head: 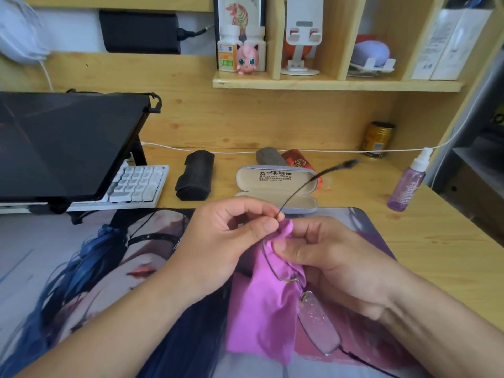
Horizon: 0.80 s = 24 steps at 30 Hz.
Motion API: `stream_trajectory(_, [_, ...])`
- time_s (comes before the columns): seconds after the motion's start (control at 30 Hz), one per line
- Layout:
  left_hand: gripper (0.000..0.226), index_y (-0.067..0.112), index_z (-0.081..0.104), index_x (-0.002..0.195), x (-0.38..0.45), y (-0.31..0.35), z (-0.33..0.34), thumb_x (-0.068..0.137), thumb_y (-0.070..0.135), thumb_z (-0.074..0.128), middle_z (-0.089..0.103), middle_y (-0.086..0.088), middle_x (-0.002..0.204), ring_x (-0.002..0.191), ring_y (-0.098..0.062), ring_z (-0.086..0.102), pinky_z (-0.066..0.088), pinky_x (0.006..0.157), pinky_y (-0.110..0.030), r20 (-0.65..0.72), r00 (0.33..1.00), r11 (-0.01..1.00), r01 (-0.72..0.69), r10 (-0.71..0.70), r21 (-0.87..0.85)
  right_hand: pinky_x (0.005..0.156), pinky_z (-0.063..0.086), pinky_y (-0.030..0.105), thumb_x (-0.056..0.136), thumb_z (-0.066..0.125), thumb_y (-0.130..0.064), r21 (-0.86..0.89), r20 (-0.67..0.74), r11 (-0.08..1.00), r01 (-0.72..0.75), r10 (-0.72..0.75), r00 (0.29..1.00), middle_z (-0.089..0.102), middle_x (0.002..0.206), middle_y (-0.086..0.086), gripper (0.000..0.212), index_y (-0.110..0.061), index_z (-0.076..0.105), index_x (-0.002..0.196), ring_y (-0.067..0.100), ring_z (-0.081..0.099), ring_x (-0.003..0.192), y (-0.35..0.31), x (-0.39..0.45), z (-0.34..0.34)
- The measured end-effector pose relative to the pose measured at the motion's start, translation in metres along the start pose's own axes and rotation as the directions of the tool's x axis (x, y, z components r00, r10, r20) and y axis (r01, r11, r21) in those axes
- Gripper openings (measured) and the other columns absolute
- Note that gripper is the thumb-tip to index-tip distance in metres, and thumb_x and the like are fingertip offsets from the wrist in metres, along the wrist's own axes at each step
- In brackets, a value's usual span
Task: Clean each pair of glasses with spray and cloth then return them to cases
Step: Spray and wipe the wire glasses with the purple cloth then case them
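Glasses: we see thin wire-rimmed glasses [317, 320] held above the printed mat [81, 268], one temple arm rising toward the open case, the near lens low at our right wrist.
Cloth: a purple cloth [259, 309] is wrapped over the far lens and hangs down between our hands.
Left grip: our left hand [218, 241] pinches the frame at the hinge, thumb and forefinger closed on the wire, other fingers curled.
Right grip: our right hand [332, 257] pinches the cloth-covered lens, thumb pressed on the fabric, fingers curled behind it.
Open case: a pale grey case [275, 186] lies open on the bench [409, 241] just beyond our hands; its lid lining carries printed Chinese characters and smaller lines we cannot read.
Other cases: a black case [195, 175] stands left of it; a grey one [268, 156] lies behind it.
Spray: a purple spray bottle [409, 184] with a white nozzle stands well to the right; its label is unreadable.
Behind: a gold can [377, 139] stands near the back wall.
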<state>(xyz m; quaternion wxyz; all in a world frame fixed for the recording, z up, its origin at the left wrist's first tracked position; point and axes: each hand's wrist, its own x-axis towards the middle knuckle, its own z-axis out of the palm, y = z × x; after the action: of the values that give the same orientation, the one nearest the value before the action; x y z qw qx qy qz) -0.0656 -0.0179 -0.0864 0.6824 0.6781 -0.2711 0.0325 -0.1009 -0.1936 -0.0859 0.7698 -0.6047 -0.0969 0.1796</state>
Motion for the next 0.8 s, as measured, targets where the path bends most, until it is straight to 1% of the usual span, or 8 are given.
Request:
stream_trajectory(0.07, [0.022,0.037,0.079,0.084,-0.0007,0.0004,0.0001,0.079,0.017,0.073,0.077,0.010,0.088,0.087,-0.004,0.070,0.052,0.081,-0.018,0.018,1.000,0.999,-0.023,0.022,0.048,0.079,0.048,0.035,0.078,0.072,0.000,-0.030,0.000,1.000,-0.008,0.008,1.000,0.065,0.089,0.022,0.023,0.012,0.065,0.096,0.029,0.058,0.082,-0.0002,-0.0004,0.0011])
stream_trajectory(0.13, [0.020,0.036,0.078,0.086,-0.0017,0.0005,0.0027,0.080,0.018,0.073,0.076,0.012,0.087,0.086,-0.004,0.070,0.051,0.080,-0.016,0.032,0.999,0.996,-0.039,0.037,0.082,0.069,0.048,0.025,0.075,0.073,0.002,-0.037,0.001,0.999,0.003,-0.003,1.000,0.066,0.079,0.012,0.013,-0.001,0.072,0.088,0.021,0.059,0.071,-0.0003,-0.0012,0.0031])
stream_trajectory(0.23, [0.020,0.035,0.079,0.085,-0.0010,0.0002,0.0063,0.080,0.016,0.072,0.076,0.010,0.087,0.086,-0.004,0.070,0.050,0.079,-0.016,0.024,0.999,0.998,-0.031,0.030,0.059,0.063,0.041,0.024,0.082,0.073,-0.006,-0.039,-0.006,0.998,0.039,-0.040,0.999,0.055,0.072,0.012,0.005,-0.007,0.074,0.087,0.017,0.049,0.065,-0.0033,-0.0009,0.0063])
stream_trajectory(0.37, [0.021,0.034,0.080,0.081,-0.0003,0.0004,0.0036,0.077,0.015,0.073,0.077,0.008,0.087,0.087,-0.005,0.070,0.052,0.081,-0.018,-0.014,1.000,0.999,0.024,-0.024,-0.046,0.071,0.042,0.029,0.086,0.069,-0.016,0.018,-0.033,1.000,0.025,-0.024,0.999,0.054,0.078,0.020,0.023,0.006,0.070,0.089,0.022,0.049,0.069,-0.0019,0.0003,0.0044])
stream_trajectory(0.53, [0.019,0.035,0.080,0.081,-0.0012,0.0026,0.0012,0.078,0.017,0.074,0.077,0.010,0.086,0.086,-0.003,0.070,0.051,0.080,-0.015,0.018,1.000,1.000,-0.005,0.005,0.018,0.074,0.055,0.030,0.077,0.071,0.002,0.048,0.016,0.999,-0.022,0.022,1.000,0.070,0.083,0.014,0.014,-0.001,0.074,0.091,0.022,0.065,0.073,-0.0027,-0.0019,0.0055])
stream_trajectory(0.63, [0.018,0.032,0.079,0.082,-0.0021,0.0008,0.0041,0.080,0.015,0.073,0.076,0.011,0.085,0.084,-0.003,0.069,0.050,0.077,-0.015,0.030,0.999,0.996,-0.038,0.036,0.078,0.069,0.048,0.024,0.074,0.072,0.003,0.019,-0.008,1.000,-0.014,0.015,1.000,0.067,0.078,0.011,0.013,-0.007,0.074,0.082,0.022,0.057,0.073,-0.0026,-0.0023,0.0091])
stream_trajectory(0.7, [0.020,0.034,0.079,0.083,-0.0015,-0.0006,0.0055,0.080,0.016,0.072,0.076,0.010,0.086,0.084,-0.005,0.070,0.051,0.078,-0.016,0.019,0.999,0.997,-0.028,0.026,0.069,0.073,0.040,0.029,0.076,0.074,-0.003,-0.001,-0.033,1.000,-0.004,0.004,0.999,0.057,0.087,0.017,0.013,-0.003,0.074,0.089,0.029,0.041,0.084,-0.0028,-0.0023,0.0099])
stream_trajectory(0.8, [0.020,0.035,0.080,0.080,0.0010,0.0019,0.0053,0.077,0.017,0.073,0.077,0.007,0.085,0.083,-0.006,0.070,0.052,0.077,-0.018,0.008,0.999,0.999,0.037,-0.037,0.001,0.083,0.027,0.041,0.077,0.079,-0.013,-0.035,-0.085,0.999,-0.004,0.001,0.996,0.048,0.101,0.019,0.028,0.003,0.072,0.099,0.028,0.035,0.095,-0.0007,-0.0025,0.0098])
